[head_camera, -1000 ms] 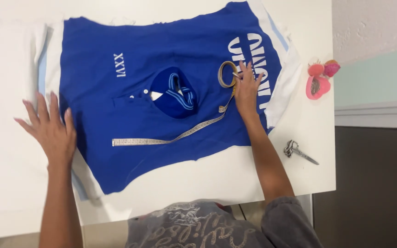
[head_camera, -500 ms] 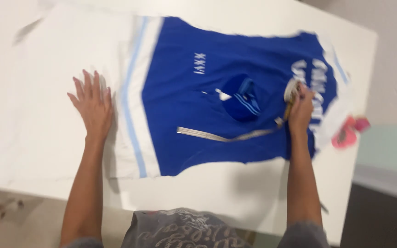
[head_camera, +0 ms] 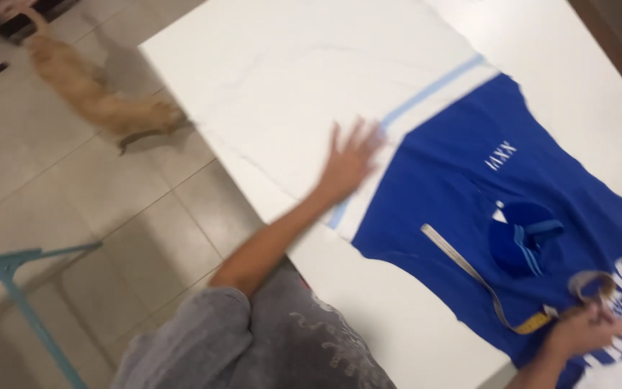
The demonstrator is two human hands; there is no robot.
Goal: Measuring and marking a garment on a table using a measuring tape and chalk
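Since half a second ago the camera has swung left and tilted, so the blue jersey now sits toward the lower right of the view and bare floor fills the left; both hands have kept their places on the cloth. That jersey, blue with white and pale blue side panels, lies spread flat on the white table, between and under the two hands. The left hand lies palm down, fingers spread wide, pressed on the jersey's white side panel beside a pale blue stripe, gripping nothing. The right hand, low at the frame's edge, has its fingers closed on the yellow end of a measuring tape that runs back across the blue cloth toward the left hand; a loose loop of the tape curls just above the right hand. Between the hands, nearer the right one, the jersey's dark blue collar sits bunched up. Beyond the left hand, past the table's edge, a sandy-coloured animal, blurred, is on the tiled floor. Below the left arm, a teal metal frame stands on the tiles.
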